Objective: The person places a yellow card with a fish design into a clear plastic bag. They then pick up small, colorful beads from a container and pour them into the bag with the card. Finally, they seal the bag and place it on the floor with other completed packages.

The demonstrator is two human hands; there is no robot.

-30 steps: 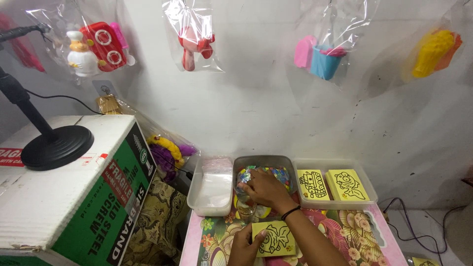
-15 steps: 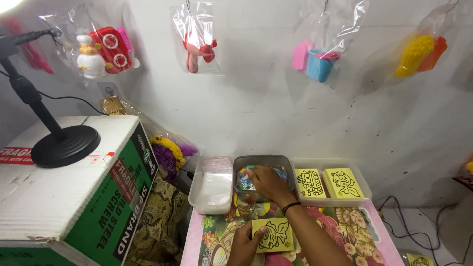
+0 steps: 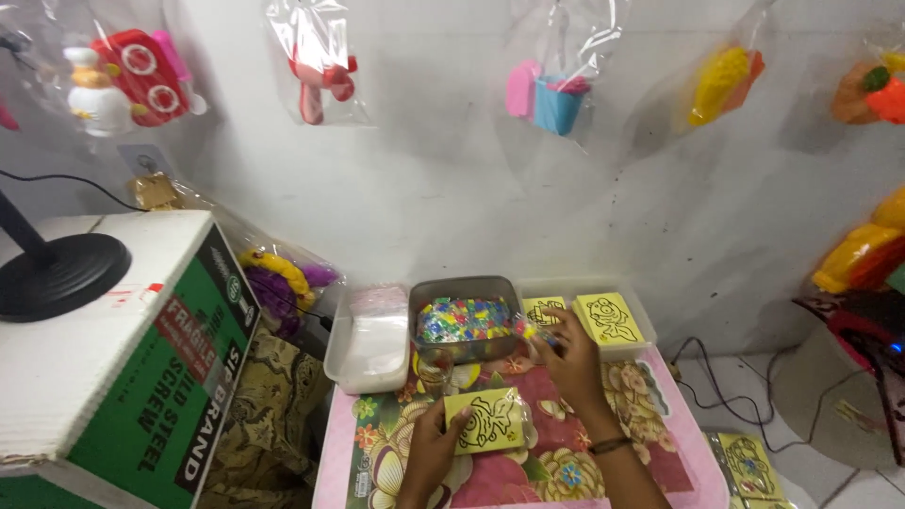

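My left hand (image 3: 429,451) holds the lower left corner of a yellow card with a black line drawing (image 3: 485,421), flat on the flowered tabletop (image 3: 566,462). My right hand (image 3: 572,363), with a dark band on the wrist, hovers just right of a grey metal tin (image 3: 443,290) full of small colourful packets (image 3: 464,319). Its fingers pinch one small colourful packet (image 3: 528,331) at the tin's right edge.
A clear tray (image 3: 650,325) behind my right hand holds more yellow cards (image 3: 610,317). A white tray of plastic bags (image 3: 370,344) sits left of the tin. A large cardboard box (image 3: 141,368) carrying a black lamp base (image 3: 57,273) stands at the left. Bagged toys (image 3: 320,61) hang on the wall.
My right hand has come out of the tin and shifted right to its edge with a small packet. The view has turned rightward. My left hand stays on the card.
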